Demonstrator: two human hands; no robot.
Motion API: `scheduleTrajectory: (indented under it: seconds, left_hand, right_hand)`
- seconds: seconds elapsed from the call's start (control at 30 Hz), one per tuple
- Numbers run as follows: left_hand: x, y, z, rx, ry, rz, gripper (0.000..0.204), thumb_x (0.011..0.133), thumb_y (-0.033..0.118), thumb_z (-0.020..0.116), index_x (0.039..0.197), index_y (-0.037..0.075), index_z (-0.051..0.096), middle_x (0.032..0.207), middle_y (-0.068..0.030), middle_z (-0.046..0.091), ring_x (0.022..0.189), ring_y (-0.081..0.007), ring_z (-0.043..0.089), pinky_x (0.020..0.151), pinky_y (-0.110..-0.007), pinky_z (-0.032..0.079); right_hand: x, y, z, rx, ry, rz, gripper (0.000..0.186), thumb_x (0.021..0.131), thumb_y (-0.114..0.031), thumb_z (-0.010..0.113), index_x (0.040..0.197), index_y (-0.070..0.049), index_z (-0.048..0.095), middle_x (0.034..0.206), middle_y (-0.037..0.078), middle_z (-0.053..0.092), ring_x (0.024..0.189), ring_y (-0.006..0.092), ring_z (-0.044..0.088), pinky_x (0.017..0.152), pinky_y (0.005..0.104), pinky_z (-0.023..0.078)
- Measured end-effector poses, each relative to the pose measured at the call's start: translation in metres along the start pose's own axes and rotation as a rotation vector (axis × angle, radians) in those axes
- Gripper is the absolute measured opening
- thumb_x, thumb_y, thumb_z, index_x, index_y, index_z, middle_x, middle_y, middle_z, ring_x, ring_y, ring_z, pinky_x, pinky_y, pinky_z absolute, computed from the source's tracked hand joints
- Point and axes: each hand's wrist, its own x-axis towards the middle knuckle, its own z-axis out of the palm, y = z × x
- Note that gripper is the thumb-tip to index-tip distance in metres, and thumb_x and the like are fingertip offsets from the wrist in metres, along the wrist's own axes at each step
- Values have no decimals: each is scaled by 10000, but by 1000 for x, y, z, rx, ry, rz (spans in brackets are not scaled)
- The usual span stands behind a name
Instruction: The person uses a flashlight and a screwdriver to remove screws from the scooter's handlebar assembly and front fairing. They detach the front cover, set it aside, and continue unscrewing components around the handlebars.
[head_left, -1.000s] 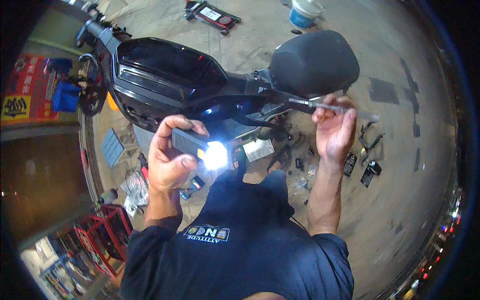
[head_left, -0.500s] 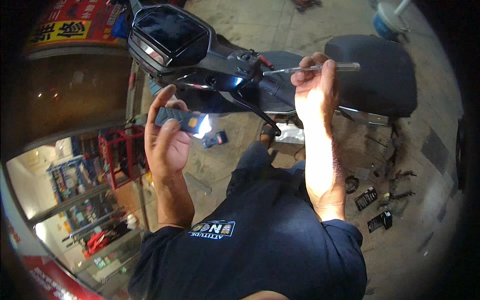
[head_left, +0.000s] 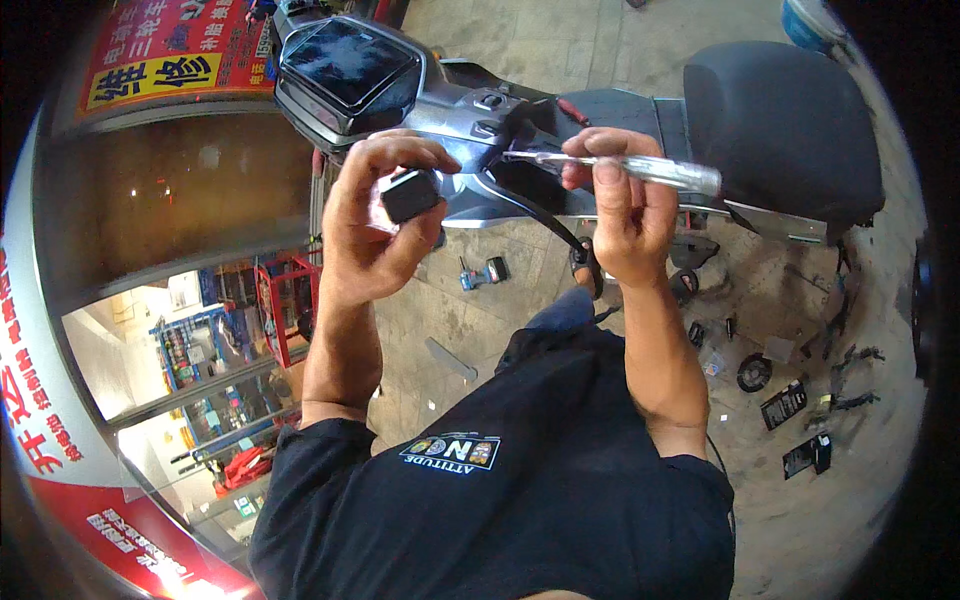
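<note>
My left hand (head_left: pixel 368 245) is wrapped round a small black flashlight (head_left: pixel 410 196), whose dark end faces up toward me. Its light falls on the grey plastic body of a scooter (head_left: pixel 455 125), just below the dash screen (head_left: pixel 350 65). A screwdriver with a clear handle (head_left: pixel 680 174) is pinched in the fingers of my right hand (head_left: pixel 635 215). Its thin shaft points left, and the tip is at the scooter's body near a black lever (head_left: pixel 540 215); whether it touches, I cannot tell. Behind the shaft, something with a red end (head_left: pixel 572 110) rests on the scooter.
The scooter's wide black seat (head_left: pixel 780 140) is at the right. A blue cordless drill (head_left: pixel 484 273) and a flat grey strip (head_left: pixel 450 358) lie on the floor. Black packages (head_left: pixel 783 404) and loose parts lie lower right. A shopfront with a red rack (head_left: pixel 287 310) stands left.
My left hand has moved right and up, turning the flashlight toward the scooter, so its beam has left my right arm. The screwdriver has come slightly lower, its tip still near the scooter's body.
</note>
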Motion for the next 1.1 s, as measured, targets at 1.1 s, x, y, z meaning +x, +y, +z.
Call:
scheduleTrajectory:
  seconds: [1.1]
  left_hand:
    - [28,-49,-18,620,-422,163,363,634,185,756,957,87,623,990,-128,589,928,-334,567,790,-446,445]
  right_hand:
    - [-6,8,7,-54,59,-153,151,975,-44,528,1087,38,586,1042,147,654,805,150,684,696,266,587]
